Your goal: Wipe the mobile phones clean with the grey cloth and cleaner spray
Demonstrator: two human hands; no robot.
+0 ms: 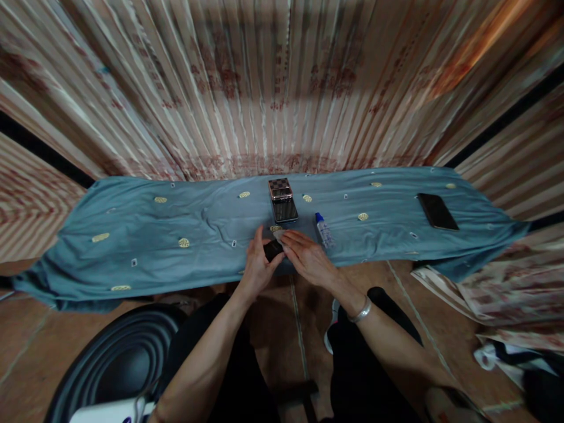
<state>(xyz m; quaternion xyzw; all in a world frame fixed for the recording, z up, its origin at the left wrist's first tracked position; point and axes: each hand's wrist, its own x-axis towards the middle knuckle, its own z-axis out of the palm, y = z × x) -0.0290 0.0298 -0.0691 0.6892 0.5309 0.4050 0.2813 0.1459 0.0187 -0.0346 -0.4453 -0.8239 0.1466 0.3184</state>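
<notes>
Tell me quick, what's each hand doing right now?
Left hand: holding a small dark object.
Right hand: holding a pale wipe against that object.

Homelike room with patterned curtains

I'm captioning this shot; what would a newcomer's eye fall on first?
Likely the blue cloth across the middle of the view. At its near edge, the left hand holds a small dark object, with the right hand close against it. Just beyond lies an open flip phone, a blue-capped bottle to its right.
</notes>
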